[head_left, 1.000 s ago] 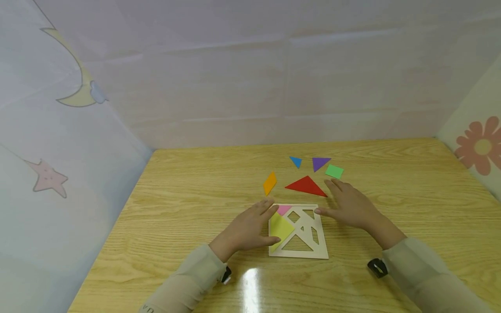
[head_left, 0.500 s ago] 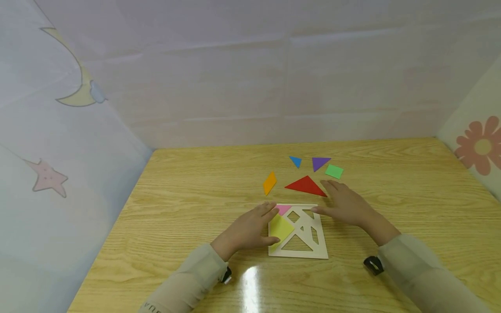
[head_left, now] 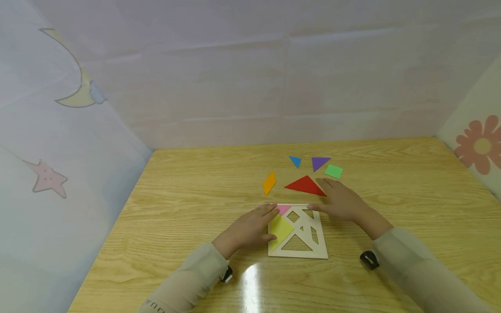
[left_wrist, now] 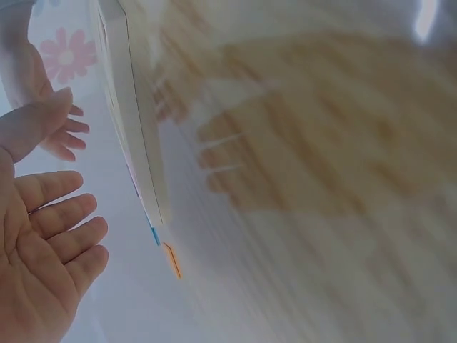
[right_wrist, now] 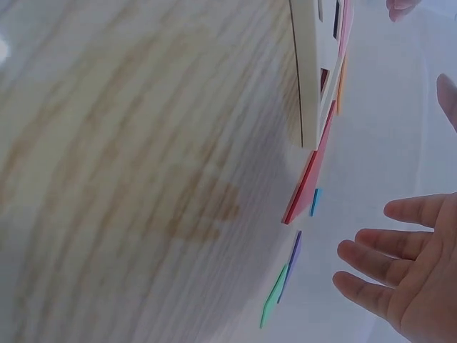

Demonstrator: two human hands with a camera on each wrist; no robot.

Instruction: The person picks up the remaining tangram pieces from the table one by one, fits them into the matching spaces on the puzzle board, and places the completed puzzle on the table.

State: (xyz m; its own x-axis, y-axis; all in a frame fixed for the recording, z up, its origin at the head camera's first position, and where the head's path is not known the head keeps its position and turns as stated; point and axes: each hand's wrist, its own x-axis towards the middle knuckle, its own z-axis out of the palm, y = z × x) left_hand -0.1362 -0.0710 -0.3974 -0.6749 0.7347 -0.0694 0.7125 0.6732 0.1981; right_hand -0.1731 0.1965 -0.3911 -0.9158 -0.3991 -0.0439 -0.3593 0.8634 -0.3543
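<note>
My left hand (head_left: 250, 227) is held over the left edge of a pale tangram board (head_left: 322, 251), fingers extended and holding nothing. A yellow triangle (head_left: 280, 230) and a pink piece (head_left: 284, 210), partly hidden by the fingertips, sit in the board's left side. In the left wrist view, this hand (left_wrist: 50, 243) hovers above the tabletop. My right hand (head_left: 344, 202) spreads its fingers beside the red triangle (head_left: 305, 185), thumb over the board's far right corner. The right wrist view has that hand (right_wrist: 410, 264) raised above the pieces, with nothing in it.
Beyond the board lie an orange parallelogram (head_left: 269, 183), a small blue triangle (head_left: 295, 161), a purple triangle (head_left: 320, 163) and a green square (head_left: 334, 171). Several cut-out slots show bare wood through the board. Fabric walls border the wooden table (head_left: 188, 191) behind and at both sides.
The right hand has drifted left, nearer the red triangle and the board's far right corner. My left hand has shifted only slightly. The pieces and board have stayed in place.
</note>
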